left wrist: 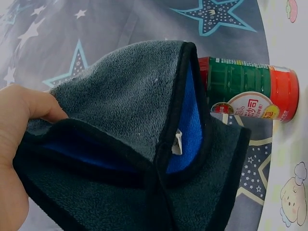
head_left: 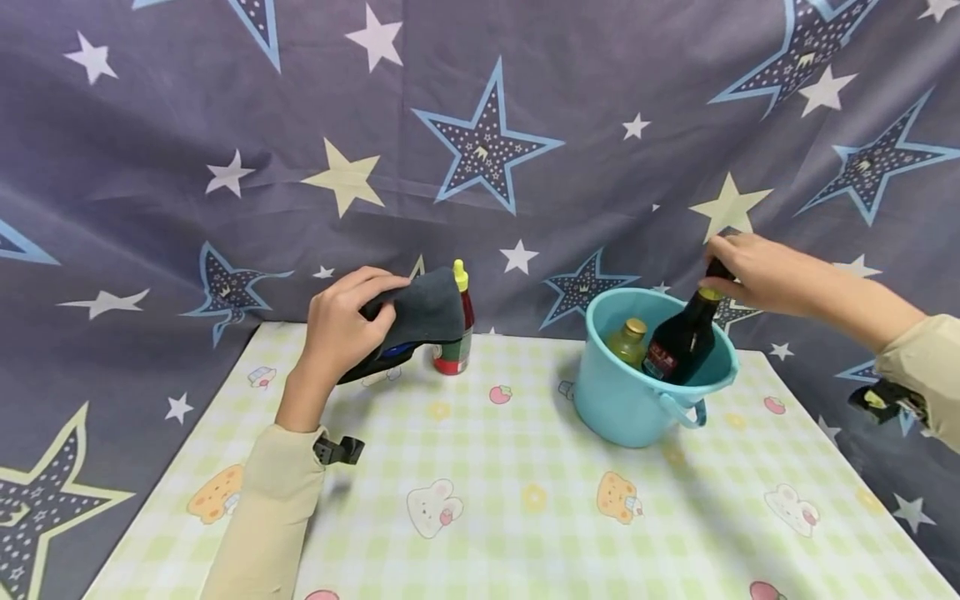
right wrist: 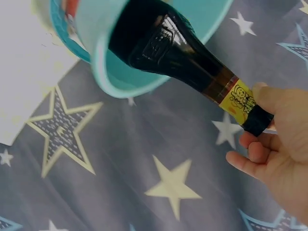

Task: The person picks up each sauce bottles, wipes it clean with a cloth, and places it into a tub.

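Observation:
My left hand (head_left: 345,321) grips a folded dark grey cloth (head_left: 427,308) with black edging and a blue inner side. Just behind the cloth stands a ketchup bottle (head_left: 452,354) with a yellow cap, partly hidden; its green and red label (left wrist: 255,98) shows in the left wrist view. On the right, my right hand (head_left: 765,271) holds a dark glass sauce bottle (head_left: 682,337) by its capped top. This bottle leans, its lower part inside a light blue bucket (head_left: 622,408). Beside it in the bucket is a bottle with a gold cap (head_left: 628,342), holding something yellowish.
A green and white checked tablecloth (head_left: 525,542) with cartoon prints covers the table. Behind the table hangs a grey-purple curtain (head_left: 600,67) with stars. The bucket's handle (head_left: 686,412) hangs down at its front right.

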The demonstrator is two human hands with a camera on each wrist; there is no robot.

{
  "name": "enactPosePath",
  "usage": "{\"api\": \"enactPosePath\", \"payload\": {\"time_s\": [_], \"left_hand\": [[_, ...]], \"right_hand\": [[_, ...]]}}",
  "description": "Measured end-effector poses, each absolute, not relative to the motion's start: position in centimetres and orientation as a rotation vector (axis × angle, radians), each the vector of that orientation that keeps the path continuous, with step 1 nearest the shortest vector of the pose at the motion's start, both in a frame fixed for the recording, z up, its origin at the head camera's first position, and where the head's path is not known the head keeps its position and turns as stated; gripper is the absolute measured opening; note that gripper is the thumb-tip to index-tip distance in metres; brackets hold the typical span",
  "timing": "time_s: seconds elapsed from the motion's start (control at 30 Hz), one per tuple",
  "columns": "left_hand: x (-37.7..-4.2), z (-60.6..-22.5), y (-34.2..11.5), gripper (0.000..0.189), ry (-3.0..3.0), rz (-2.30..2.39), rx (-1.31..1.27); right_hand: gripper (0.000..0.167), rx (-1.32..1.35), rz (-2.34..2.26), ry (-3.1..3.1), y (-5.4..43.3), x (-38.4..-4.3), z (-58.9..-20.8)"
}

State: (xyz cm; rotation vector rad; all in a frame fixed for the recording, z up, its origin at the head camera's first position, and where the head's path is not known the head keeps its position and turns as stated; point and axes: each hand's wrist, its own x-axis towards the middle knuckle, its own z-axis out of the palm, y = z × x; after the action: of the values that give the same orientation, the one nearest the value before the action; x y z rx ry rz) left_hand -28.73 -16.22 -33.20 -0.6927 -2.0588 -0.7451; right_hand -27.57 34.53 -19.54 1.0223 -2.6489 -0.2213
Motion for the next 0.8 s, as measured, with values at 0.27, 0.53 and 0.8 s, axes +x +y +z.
{"api": "enactPosePath", "payload": {"time_s": [0.27, 0.53, 0.8], "left_hand": [[-28.6, -33.0, -17.3, 0.029, -2.063, -0.678, -0.644], [-28.6, -33.4, -17.1, 0.028, -2.071, -0.632, -0.662], [-28.7, -33.3, -16.3, 0.027, -2.076, -0.477, -0.674]], "right_hand": [[0.020, 0.965, -0.254, -2.851, 33.4, -29.2, -22.7], [0.024, 1.057, -0.240, -2.886, 33.9, -28.4, -26.4], [0.029, 1.035, -0.240, -2.796, 35.0, -27.6, -27.1]]}}
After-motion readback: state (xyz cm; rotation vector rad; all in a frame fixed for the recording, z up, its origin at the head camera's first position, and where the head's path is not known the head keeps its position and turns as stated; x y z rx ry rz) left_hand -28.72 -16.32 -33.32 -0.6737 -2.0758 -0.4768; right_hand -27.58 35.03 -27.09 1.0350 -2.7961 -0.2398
